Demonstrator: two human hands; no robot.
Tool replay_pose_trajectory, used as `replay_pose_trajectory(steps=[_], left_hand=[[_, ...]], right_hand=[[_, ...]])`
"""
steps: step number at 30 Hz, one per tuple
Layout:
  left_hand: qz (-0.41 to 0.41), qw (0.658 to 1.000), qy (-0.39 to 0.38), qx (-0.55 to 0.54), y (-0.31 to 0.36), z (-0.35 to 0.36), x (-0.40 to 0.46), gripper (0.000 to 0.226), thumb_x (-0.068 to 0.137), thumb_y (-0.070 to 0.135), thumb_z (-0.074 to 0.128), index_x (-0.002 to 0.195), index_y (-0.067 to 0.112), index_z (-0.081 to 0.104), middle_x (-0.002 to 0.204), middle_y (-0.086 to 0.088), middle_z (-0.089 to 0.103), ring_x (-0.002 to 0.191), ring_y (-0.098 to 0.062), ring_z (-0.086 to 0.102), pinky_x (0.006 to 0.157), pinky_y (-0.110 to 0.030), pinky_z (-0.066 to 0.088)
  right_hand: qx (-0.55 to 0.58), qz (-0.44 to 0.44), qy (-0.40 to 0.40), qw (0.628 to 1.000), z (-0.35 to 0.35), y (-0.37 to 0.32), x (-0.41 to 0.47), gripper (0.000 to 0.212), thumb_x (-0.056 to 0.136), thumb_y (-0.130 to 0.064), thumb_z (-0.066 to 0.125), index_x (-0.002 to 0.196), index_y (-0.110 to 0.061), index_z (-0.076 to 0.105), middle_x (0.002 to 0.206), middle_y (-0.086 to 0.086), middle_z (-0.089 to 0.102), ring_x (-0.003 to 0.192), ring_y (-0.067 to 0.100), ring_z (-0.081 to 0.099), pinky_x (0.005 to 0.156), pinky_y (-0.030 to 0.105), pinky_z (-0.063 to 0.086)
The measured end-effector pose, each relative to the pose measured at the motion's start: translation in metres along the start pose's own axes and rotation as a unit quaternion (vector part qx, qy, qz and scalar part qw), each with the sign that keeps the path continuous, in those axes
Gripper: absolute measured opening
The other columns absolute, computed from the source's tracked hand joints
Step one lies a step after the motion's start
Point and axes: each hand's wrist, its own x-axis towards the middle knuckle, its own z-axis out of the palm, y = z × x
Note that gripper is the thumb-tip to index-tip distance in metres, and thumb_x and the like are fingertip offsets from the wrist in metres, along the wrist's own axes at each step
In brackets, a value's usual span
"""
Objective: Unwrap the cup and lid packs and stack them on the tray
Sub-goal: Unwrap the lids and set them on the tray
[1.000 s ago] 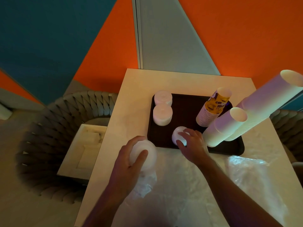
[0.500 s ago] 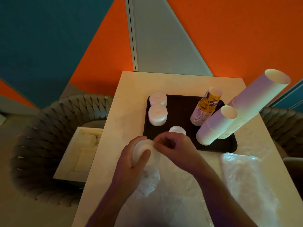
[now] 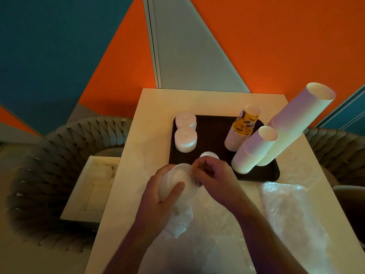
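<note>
My left hand (image 3: 164, 192) hugs the light, slippery lids (image 3: 178, 182) beside the tray (image 3: 209, 131); my right hand (image 3: 213, 175) pinches their thin edge.

Dim, warm lighting. Pale surface (image 3: 158, 107) and white cup stacks (image 3: 296, 123) appear brightest. Wide-angle distortion bends the frame edges. Lower corners fall dark; hands slightly soft.

The right hand (image 3: 212, 177) covers the near half of the small lid stack (image 3: 209, 155) on the tray (image 3: 209, 133) and the right rim of the held lid pack (image 3: 178, 183); whether its fingers pinch a lid cannot be told. Both forearms run off the bottom edge. The plastic wrap (image 3: 292, 218), lower right, is blurred and cut off
</note>
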Motion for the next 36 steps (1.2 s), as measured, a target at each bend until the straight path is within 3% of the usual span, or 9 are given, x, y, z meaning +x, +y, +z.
replay_pose_trajectory(steps=[3,6,11,13,17,23,27,31,36], left_hand=[[-0.004,1.000,-0.002,-0.003,0.001,0.000,-0.002,0.047,0.079,0.057,0.060,0.124,0.052,0.047,0.118,0.028,0.058,0.108,0.008,0.056,0.079,-0.011,0.051],[-0.007,1.000,0.001,-0.006,0.000,-0.001,-0.003,0.040,0.081,0.057,0.059,0.119,0.056,0.048,0.115,0.036,0.055,0.108,0.010,0.055,0.081,-0.015,0.052],[-0.009,1.000,0.018,-0.018,-0.001,-0.006,-0.005,0.032,0.090,0.053,0.062,0.120,0.060,0.051,0.118,0.041,0.052,0.110,0.012,0.053,0.088,-0.028,0.055],[-0.008,1.000,0.022,-0.011,-0.002,-0.009,-0.005,0.039,0.092,0.044,0.062,0.126,0.057,0.048,0.119,0.047,0.048,0.111,0.015,0.051,0.087,-0.022,0.053],[-0.027,0.999,0.020,-0.018,-0.002,-0.012,-0.005,0.044,0.091,0.039,0.063,0.123,0.059,0.041,0.117,0.047,0.049,0.110,0.012,0.053,0.072,-0.012,0.053],[-0.062,0.998,0.025,-0.015,-0.004,-0.016,-0.005,0.054,0.080,0.048,0.066,0.129,0.041,0.044,0.116,0.026,0.055,0.100,0.006,0.059,0.073,-0.015,0.056],[-0.073,0.997,0.031,-0.007,-0.003,-0.019,-0.005,0.061,0.072,0.056,0.064,0.127,0.035,0.048,0.112,0.021,0.059,0.096,0.002,0.062,0.074,-0.017,0.057],[-0.067,0.997,0.036,-0.004,0.000,-0.021,-0.004,0.056,0.071,0.055,0.064,0.121,0.036,0.047,0.109,0.020,0.058,0.093,0.006,0.062,0.064,-0.008,0.052],[-0.058,0.998,0.038,-0.001,0.003,-0.023,-0.004,0.051,0.071,0.055,0.065,0.114,0.040,0.043,0.110,0.025,0.051,0.095,-0.006,0.060,0.064,-0.007,0.052]], right_hand=[[0.054,0.035,-0.051,0.997,0.000,0.003,-0.001,0.014,0.092,-0.018,0.072,0.105,-0.023,0.075,0.091,-0.003,0.074,0.085,0.013,0.070,0.078,0.030,0.060],[0.027,0.042,-0.091,0.995,0.002,0.005,-0.004,0.021,0.087,-0.027,0.078,0.107,-0.024,0.074,0.095,-0.007,0.075,0.090,0.013,0.071,0.082,0.030,0.061],[0.177,0.087,-0.034,0.980,0.001,0.020,0.004,0.021,0.093,-0.017,0.070,0.111,-0.006,0.067,0.101,0.008,0.076,0.096,0.023,0.073,0.078,0.034,0.062],[0.199,0.090,0.001,0.976,-0.007,0.030,0.013,0.020,0.098,-0.018,0.064,0.114,-0.008,0.066,0.104,0.007,0.076,0.099,0.024,0.073,0.079,0.034,0.062],[-0.023,0.007,0.066,0.998,-0.026,0.063,0.037,0.026,0.105,-0.019,0.052,0.120,-0.035,0.067,0.108,-0.021,0.071,0.105,0.003,0.065,0.088,0.021,0.051],[-0.251,-0.080,0.105,0.959,-0.027,0.104,0.065,0.035,0.105,-0.010,0.049,0.134,-0.021,0.064,0.136,-0.002,0.063,0.122,0.005,0.054,0.098,0.005,0.034],[-0.359,-0.033,0.046,0.932,-0.018,0.123,0.069,0.036,0.103,-0.016,0.055,0.138,-0.017,0.059,0.146,0.007,0.055,0.136,0.025,0.049,0.108,0.035,0.043],[-0.373,0.028,0.010,0.927,-0.014,0.131,0.062,0.051,0.096,-0.028,0.067,0.145,-0.023,0.054,0.156,0.002,0.044,0.144,0.026,0.039,0.111,0.042,0.042],[-0.386,0.039,0.017,0.922,-0.010,0.130,0.062,0.051,0.096,-0.025,0.067,0.145,-0.024,0.053,0.157,0.000,0.042,0.144,0.027,0.040,0.108,0.043,0.046]])
